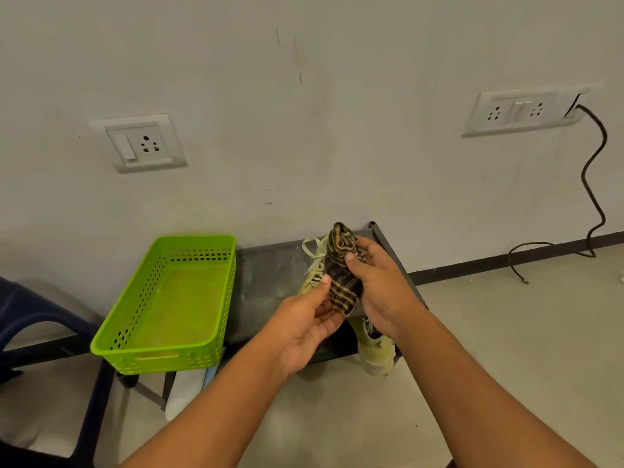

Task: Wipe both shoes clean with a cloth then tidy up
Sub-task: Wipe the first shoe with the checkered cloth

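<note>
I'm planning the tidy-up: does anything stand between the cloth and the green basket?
Nothing visible does: only bare bench top lies between the cloth, held by the left hand and right hand, and the basket.

- The bare left arm (219, 410) and the bare right arm (472, 383) reach forward and come close together at the hands.
- The left hand (304, 322) is palm up. Its thumb and fingers pinch the low edge of a brown and black striped cloth (342, 282).
- The right hand (381, 288) curls round the cloth from the right, thumb in front.
- The two hands are just beside each other.
</note>
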